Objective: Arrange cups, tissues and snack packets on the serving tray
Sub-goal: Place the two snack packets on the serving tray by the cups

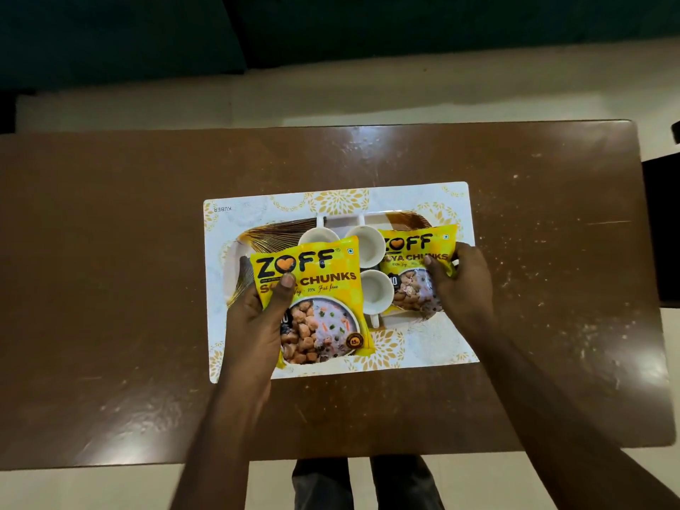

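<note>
A white-and-gold serving tray (257,241) lies on a patterned white mat (434,344). Three white cups stand on the tray: one at the back left (316,235), one at the back middle (366,244), one nearer me (375,290). My left hand (254,325) grips a yellow ZOFF soya chunks packet (320,307), held over the tray's left half and covering part of it. My right hand (460,285) holds a second yellow ZOFF packet (412,266) lying on the tray's right side beside the cups. No tissues show.
The mat sits in the middle of a brown wooden table (110,270) with scuffed patches. Pale floor lies beyond the far edge, and a dark chair edge (662,230) stands at the right. My legs (360,484) show below the near edge.
</note>
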